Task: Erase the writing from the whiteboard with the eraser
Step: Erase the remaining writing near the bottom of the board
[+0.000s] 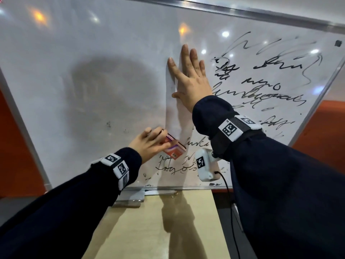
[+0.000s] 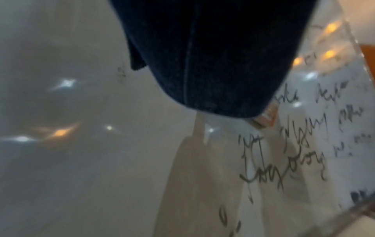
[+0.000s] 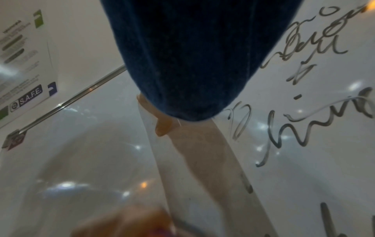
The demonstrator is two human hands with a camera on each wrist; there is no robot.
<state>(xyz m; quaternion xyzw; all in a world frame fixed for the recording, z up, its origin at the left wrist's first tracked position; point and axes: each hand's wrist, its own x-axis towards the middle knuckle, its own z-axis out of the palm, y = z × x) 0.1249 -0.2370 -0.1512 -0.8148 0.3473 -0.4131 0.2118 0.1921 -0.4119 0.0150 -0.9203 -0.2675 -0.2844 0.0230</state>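
Note:
A large whiteboard (image 1: 93, 62) fills the head view; its left half is wiped to a grey smear, and black writing (image 1: 261, 83) covers the right side and lower middle. My left hand (image 1: 149, 142) grips a small red-and-white eraser (image 1: 174, 148) pressed on the board just above the lower scribbles (image 1: 173, 166). My right hand (image 1: 188, 77) lies flat on the board, fingers straight, beside the upper writing. In the left wrist view a dark sleeve hides the hand; only a corner of the eraser (image 2: 267, 116) and writing (image 2: 280, 162) show. In the right wrist view only a thumb tip (image 3: 162, 126) shows.
A pale wooden table (image 1: 158, 227) stands below the board's bottom rail (image 1: 177, 187). Orange wall panels (image 1: 11, 146) flank the board. A black magnet (image 1: 338, 43) sits at the board's top right. A printed notice (image 3: 24, 64) hangs beyond the board's frame. A black cable (image 1: 231, 202) hangs from my right wrist.

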